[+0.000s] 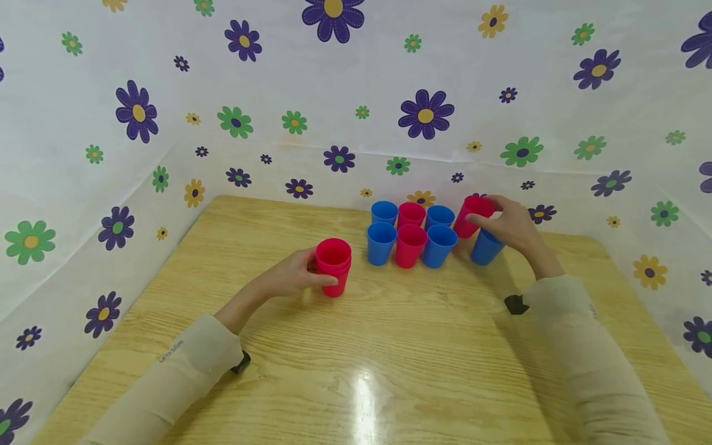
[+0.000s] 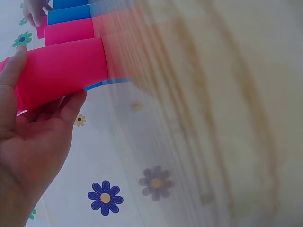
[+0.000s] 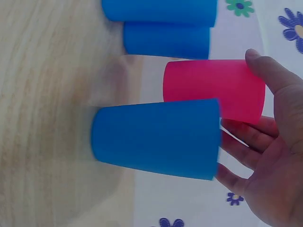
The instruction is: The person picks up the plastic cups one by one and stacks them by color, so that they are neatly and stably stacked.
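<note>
My left hand [image 1: 297, 272] grips a short stack of red cups [image 1: 335, 281], its thumb across the near side and the fingers behind. In the left wrist view the stacked red cups [image 2: 64, 68] lie between thumb and fingers. At the back right, my right hand [image 1: 512, 224] holds a single red cup [image 1: 470, 217] near its rim; the cup leans in the head view. In front of that cup stands a blue cup [image 1: 486, 249], right below the right hand. The right wrist view has this blue cup [image 3: 156, 139] partly covering the held red cup [image 3: 215, 85].
Left of the right hand, two rows of upright cups stand close together, with a red cup [image 1: 410, 248] between a blue cup [image 1: 381, 246] and another blue cup [image 1: 438, 248] in front. A flower-printed sheet [image 1: 345, 80] rises behind the wooden table [image 1: 311, 371].
</note>
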Demonstrator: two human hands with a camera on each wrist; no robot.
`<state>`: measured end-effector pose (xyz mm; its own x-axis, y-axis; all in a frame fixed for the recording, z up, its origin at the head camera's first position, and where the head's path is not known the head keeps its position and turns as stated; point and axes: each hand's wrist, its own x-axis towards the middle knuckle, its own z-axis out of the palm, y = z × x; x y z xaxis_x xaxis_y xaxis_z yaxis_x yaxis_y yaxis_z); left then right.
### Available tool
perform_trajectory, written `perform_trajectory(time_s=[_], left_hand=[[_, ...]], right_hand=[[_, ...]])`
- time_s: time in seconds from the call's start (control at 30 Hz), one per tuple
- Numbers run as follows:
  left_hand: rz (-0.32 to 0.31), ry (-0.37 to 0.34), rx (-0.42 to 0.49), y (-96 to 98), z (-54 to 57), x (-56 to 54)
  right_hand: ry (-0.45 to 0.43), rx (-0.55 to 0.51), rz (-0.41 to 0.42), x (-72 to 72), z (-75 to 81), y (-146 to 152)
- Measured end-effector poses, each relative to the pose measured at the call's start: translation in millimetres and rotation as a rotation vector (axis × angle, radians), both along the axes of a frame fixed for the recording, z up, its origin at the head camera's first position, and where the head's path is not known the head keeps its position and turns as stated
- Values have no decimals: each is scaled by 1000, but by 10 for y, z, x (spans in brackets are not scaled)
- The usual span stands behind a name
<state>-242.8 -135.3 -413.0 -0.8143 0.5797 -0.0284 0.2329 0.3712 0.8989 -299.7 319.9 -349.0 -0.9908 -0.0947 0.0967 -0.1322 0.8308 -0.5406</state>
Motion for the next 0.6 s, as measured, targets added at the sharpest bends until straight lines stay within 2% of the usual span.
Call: perform_trajectory(time_s=[0.27,0.6], left_hand=[[2,-5,-2,12,10,18],[-6,4,3,11,16,18]], right_hand=[[48,-70,32,132,190,42],[93,-166,91,421,418,56]])
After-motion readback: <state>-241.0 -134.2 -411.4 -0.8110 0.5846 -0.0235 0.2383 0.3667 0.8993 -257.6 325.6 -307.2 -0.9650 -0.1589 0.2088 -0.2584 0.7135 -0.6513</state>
